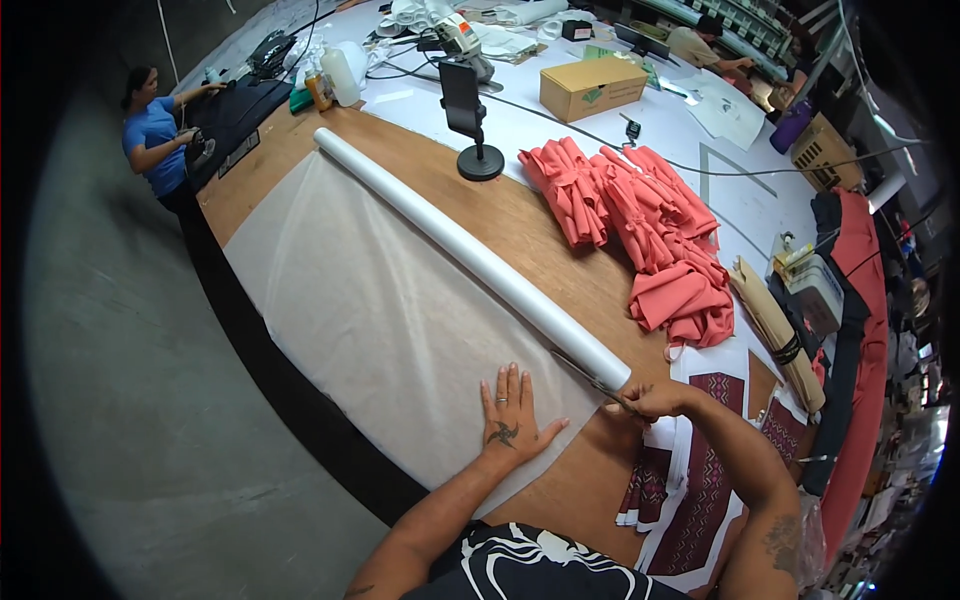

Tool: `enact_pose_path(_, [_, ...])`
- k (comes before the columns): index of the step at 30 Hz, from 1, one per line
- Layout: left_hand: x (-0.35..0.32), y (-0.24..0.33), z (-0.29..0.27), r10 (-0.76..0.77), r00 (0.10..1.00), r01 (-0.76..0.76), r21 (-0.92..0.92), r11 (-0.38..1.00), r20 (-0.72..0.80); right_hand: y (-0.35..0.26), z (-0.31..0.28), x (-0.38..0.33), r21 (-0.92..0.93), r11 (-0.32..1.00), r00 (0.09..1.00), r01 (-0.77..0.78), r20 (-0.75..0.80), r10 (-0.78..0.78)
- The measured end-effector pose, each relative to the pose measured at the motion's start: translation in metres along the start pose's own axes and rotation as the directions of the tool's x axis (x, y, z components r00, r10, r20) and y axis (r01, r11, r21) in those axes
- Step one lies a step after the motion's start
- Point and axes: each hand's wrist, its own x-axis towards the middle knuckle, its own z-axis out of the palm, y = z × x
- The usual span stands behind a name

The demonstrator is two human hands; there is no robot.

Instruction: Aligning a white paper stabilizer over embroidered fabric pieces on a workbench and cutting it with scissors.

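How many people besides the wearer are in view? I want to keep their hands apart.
2: a person in a blue top at the table's far left end, and a person in a tan top at the far right; more may be hidden.

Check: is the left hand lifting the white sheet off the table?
No, the left hand lies flat, fingers spread, pressing the white sheet down on the table.

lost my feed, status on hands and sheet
Left hand flat on sheet. Right hand shut on scissors at roll end. Nothing in the way.
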Motion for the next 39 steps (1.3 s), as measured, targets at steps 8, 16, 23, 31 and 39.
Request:
enact_pose_path(8, [0.0, -0.003, 0.001, 0.002, 1.0, -0.002, -0.029, 1.0, -0.025, -0.025, 0.0, 0.018, -0.13, 0.986, 0.991, -0.1, -0.099, 0.088])
enact_pose_path(16, [0.0, -0.002, -0.003, 0.01, 1.0, -0.012, -0.055, 0.998, -0.029, -0.05, -0.005, 0.028, -0.123, 0.984, 0.989, -0.126, -0.095, 0.115])
enact_pose_path(23, [-0.001, -0.005, -0.003, 0.016, 1.0, -0.016, -0.033, 0.999, -0.017, -0.07, -0.003, 0.042, -0.095, 0.985, 0.986, -0.145, -0.099, 0.136])
enact_pose_path(31, [-0.001, -0.006, -0.003, 0.013, 1.0, -0.014, -0.051, 0.999, -0.005, -0.091, -0.004, 0.052, -0.096, 0.986, 0.985, -0.138, -0.113, 0.127])
enact_pose_path(39, [-0.002, -0.006, -0.001, 0.007, 1.0, -0.008, -0.056, 0.998, -0.014, -0.108, -0.009, 0.069, -0.136, 0.977, 0.982, -0.164, -0.112, 0.149])
